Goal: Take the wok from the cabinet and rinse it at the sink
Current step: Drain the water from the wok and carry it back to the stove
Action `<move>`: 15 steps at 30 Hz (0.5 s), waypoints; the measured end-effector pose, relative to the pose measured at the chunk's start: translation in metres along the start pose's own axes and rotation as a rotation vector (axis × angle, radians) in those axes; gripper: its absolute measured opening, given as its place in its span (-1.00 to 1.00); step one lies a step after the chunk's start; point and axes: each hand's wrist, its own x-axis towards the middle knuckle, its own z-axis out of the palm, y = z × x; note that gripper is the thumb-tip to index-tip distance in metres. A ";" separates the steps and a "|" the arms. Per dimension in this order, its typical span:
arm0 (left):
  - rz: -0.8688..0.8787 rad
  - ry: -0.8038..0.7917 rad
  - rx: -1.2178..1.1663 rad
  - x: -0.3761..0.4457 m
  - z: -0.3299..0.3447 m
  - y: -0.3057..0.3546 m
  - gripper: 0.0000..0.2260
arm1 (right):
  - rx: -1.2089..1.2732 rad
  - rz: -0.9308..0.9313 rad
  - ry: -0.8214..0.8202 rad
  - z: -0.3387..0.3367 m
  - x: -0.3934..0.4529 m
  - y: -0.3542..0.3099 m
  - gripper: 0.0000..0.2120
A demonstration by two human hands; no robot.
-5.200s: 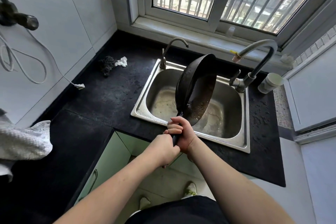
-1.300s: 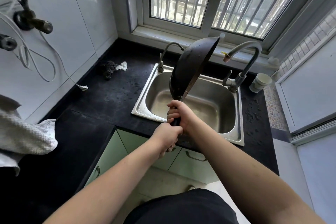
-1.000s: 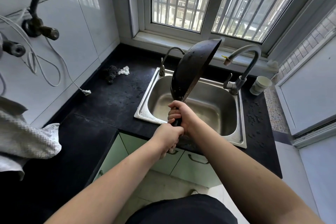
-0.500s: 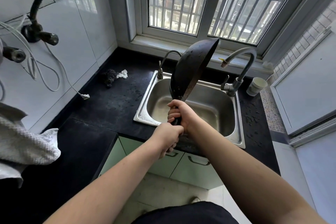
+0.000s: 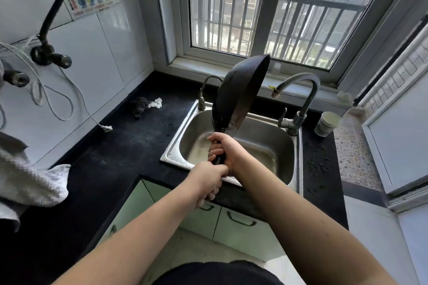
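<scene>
A black wok point(image 5: 238, 97) stands nearly on edge above the steel sink point(image 5: 287, 146), its rim pointing up toward the window and its dark outer side facing me. Both hands hold its black handle: my right hand point(image 5: 225, 150) grips the upper part, close to the pan, and my left hand point(image 5: 208, 179) grips the lower end. The handle is mostly hidden by the fingers. The curved grey faucet point(image 5: 303, 95) rises at the sink's back right, its spout just right of the wok.
A thin second tap point(image 5: 205, 90) stands at the sink's back left. A paper cup point(image 5: 326, 124) sits right of the faucet. A dark scrubber with a white scrap point(image 5: 144, 105) lies on the black counter point(image 5: 129, 141). A towel point(image 5: 27, 183) hangs at left. Green cabinet doors point(image 5: 243, 229) are below.
Over five seconds the wok rose from tilted low in the basin to upright above it. In the last second it stays held up; the view tilted upward slightly.
</scene>
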 end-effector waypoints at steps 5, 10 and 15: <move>-0.020 0.050 -0.026 -0.001 0.025 0.001 -0.82 | -0.013 0.046 -0.026 -0.018 -0.006 -0.009 -0.65; -0.021 0.089 -0.044 -0.004 0.042 0.001 -0.80 | -0.020 0.071 -0.044 -0.030 -0.008 -0.012 -0.67; -0.052 0.114 -0.048 -0.006 0.050 -0.003 -0.78 | -0.026 0.100 -0.066 -0.036 -0.009 -0.013 -0.68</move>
